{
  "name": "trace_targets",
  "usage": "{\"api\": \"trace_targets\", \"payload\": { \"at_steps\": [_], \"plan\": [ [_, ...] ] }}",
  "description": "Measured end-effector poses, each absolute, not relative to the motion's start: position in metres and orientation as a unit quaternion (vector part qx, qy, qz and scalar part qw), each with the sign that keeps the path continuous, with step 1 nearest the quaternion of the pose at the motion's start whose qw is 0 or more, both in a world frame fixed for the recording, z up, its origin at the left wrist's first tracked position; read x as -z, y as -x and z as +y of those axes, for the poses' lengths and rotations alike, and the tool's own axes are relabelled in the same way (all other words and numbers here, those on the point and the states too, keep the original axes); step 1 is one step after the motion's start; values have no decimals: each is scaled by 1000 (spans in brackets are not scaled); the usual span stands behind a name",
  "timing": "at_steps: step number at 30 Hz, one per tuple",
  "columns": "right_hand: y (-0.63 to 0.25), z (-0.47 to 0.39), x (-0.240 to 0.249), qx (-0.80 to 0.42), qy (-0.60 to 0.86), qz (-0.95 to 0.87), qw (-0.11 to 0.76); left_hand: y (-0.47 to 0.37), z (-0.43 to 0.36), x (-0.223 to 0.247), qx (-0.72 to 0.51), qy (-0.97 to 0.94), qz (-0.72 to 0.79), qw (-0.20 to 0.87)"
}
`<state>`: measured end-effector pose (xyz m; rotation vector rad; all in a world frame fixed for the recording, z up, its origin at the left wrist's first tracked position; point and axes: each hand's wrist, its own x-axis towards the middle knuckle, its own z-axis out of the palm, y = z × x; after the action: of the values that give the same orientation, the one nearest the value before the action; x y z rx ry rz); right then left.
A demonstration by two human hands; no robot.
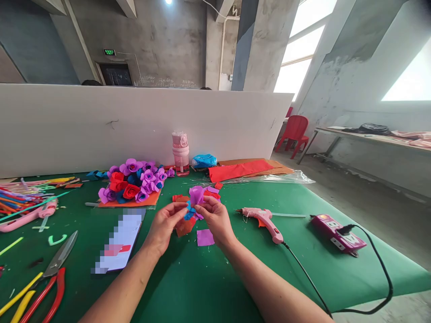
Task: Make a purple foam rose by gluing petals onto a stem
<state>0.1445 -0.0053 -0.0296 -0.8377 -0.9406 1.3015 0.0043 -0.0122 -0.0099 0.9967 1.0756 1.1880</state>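
My left hand and my right hand meet over the middle of the green table, both closed in a pinch. Between their fingertips is a paper flower with purple petals and a blue part low down on my left fingers' side. My fingers hide some of it. Beneath and behind the hands lie loose red and purple paper pieces. One flat purple square rests just below my right hand. To the right, a pink glue gun lies on its side with a clear glue stick in its back.
Finished paper flowers are heaped at the back left. A phone, scissors and another pink glue gun lie left. A pink bottle stands by the white board. A corded purple power strip sits right.
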Motion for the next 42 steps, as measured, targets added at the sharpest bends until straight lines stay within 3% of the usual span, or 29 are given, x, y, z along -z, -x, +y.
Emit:
{"api": "trace_targets", "payload": {
  "at_steps": [9,42],
  "plan": [
    [-140,-13,24,-640,320,-439,544,3,-5,14,-525,-429,426,599],
    [-141,-15,21,-666,328,-400,538,1,-6,13,-532,-446,417,587]
  ]
}}
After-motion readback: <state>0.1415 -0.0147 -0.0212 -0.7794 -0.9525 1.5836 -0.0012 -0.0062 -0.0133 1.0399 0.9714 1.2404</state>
